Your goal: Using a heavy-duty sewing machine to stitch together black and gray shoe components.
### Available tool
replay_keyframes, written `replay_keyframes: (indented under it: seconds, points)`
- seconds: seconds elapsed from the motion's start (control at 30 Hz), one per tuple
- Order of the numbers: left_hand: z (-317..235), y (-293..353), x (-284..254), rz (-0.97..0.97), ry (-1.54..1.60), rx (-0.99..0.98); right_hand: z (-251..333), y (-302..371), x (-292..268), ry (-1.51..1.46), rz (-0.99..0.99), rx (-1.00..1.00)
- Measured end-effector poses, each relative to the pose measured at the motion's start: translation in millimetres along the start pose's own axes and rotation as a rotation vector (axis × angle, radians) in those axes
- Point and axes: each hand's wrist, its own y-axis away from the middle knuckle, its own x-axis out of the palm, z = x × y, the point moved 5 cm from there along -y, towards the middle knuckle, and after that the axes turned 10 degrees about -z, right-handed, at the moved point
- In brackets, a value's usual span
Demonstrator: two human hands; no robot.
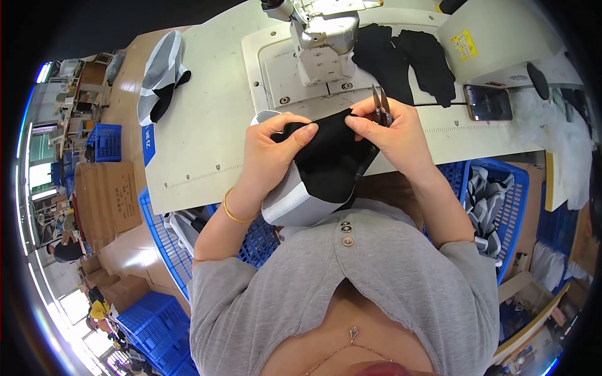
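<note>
On the near side of the worktop (204, 125), the black-and-grey fabric piece (326, 164) runs lengthwise toward me between my left hand (271, 149), pinching its far edge's left end, and right hand (401, 139), pinching the right end and holding scissors (378, 105).

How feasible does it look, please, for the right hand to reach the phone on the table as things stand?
Probably yes: the way across the table to the phone looks free, though the right hand currently holds scissors and pinches the black fabric.
</note>
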Motion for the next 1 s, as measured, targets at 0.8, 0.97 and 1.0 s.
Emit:
replay_keyframes:
  seconds: [0.8,0.97,1.0]
  points:
    - [-6.8,-3.7,-7.1,0.121,-0.067,0.060,2.5,-2.1,8.2,-0.018,-0.128,-0.158]
    - [-12.2,-10.6,-15.7,0.104,-0.125,-0.058,18.4,-0.8,11.1,0.045,-0.091,-0.168]
    - [-14.6,-13.2,-18.9,0.085,-0.152,-0.038,26.6,-1.0,13.2,0.070,-0.072,-0.218]
